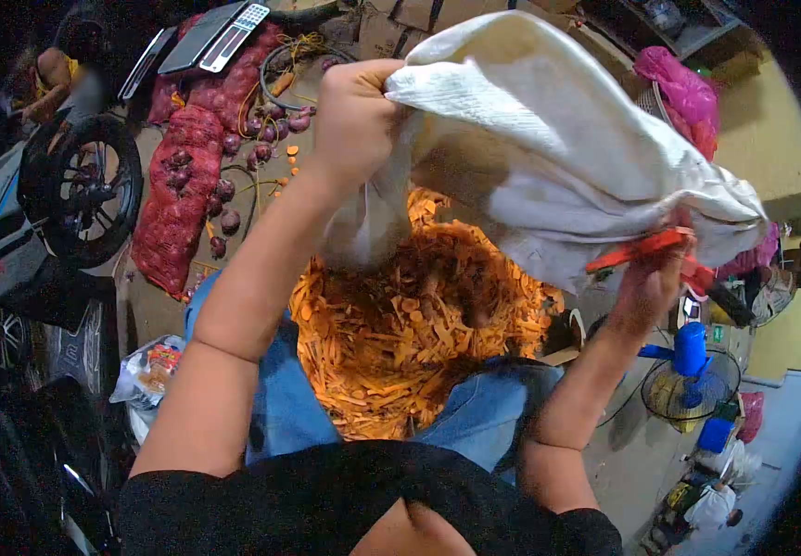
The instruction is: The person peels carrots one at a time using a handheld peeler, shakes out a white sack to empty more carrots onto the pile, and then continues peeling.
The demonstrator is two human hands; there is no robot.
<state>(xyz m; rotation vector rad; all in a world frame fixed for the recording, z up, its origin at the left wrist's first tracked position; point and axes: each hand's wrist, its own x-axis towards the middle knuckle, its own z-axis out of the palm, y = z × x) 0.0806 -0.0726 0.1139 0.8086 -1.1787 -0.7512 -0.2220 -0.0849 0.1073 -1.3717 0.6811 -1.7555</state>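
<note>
My left hand [359, 116] is closed on the top left edge of a white woven sack [549, 120], which is held up with its mouth gaping. My right hand [653, 278] is closed around a red-handled tool [643, 248] and also bunches the sack's right side; which kind of tool it is I cannot make out. Below the sack, between my knees, lies a heap of orange strips and round slices [382, 343]. Dark brown matter [428, 278] covers the heap's middle, blurred in part.
Red net bags of onions [178, 195] lie at the left, with loose onions [271, 130] beside them and scales [215, 42] on top. A motorbike wheel [95, 190] stands further left. At the right are a blue fan [691, 357] and a pink bag [683, 88].
</note>
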